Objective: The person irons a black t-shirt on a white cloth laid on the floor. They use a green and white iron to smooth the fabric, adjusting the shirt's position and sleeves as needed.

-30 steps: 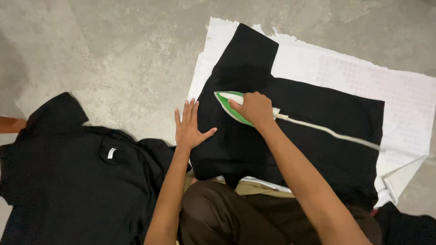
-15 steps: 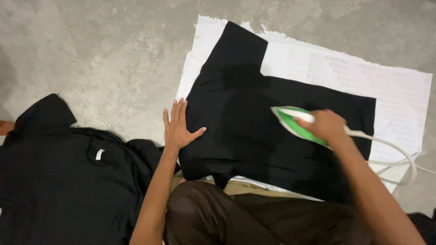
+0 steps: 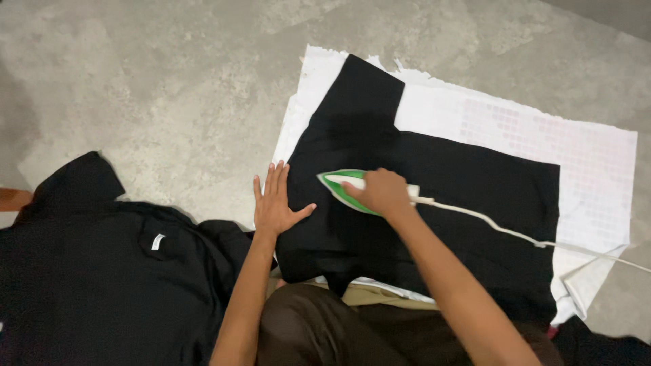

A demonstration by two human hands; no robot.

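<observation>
A black garment (image 3: 434, 183) lies flat on a white cloth (image 3: 515, 122) spread over the concrete floor. My right hand (image 3: 383, 192) grips the handle of a green and white iron (image 3: 337, 184), whose tip points left and rests on the garment's left part. My left hand (image 3: 274, 203) lies flat with fingers spread on the garment's left edge, just left of the iron. A white cord (image 3: 502, 230) runs from the iron to the right across the garment.
A heap of black clothes (image 3: 102, 271) lies on the floor at the lower left, one piece with a small white label. My knees in brown trousers (image 3: 319, 332) are at the bottom. Bare grey concrete (image 3: 169, 81) fills the upper left.
My right hand has slid the iron back from the right part of the garment to its left part, close to my left hand. My left hand has stayed pressed flat.
</observation>
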